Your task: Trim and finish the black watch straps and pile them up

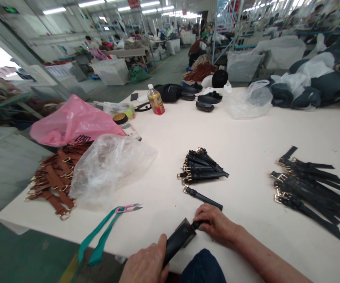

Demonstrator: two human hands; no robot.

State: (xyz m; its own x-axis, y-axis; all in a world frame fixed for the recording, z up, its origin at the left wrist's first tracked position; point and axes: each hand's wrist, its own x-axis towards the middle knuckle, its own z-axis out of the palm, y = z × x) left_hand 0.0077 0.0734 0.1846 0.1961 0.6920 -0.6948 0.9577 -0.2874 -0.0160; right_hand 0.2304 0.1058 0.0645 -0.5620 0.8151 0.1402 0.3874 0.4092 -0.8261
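Observation:
My left hand (146,262) is wrapped round a black handheld tool (176,240) with a boxy end; its exact kind does not show. Pinched in my right hand (213,221) is a dark strap end (196,225), right at the tool's boxy end; my fingers hide most of it. Just beyond my right hand lies a single black buckled strap (204,197). Farther off, a fanned pile of black buckled straps (201,167) rests on the white table (246,145). To the right is a looser pile of black straps (314,192) with gold buckles.
Pink-handled thread snips (125,209) with a teal ribbon (100,239) lie at the left front edge. Behind are brown straps (54,177), a clear plastic bag (108,169) and a pink bag (75,122). A bottle (156,101), a jar (128,127) and black shoes (208,100) stand farther back.

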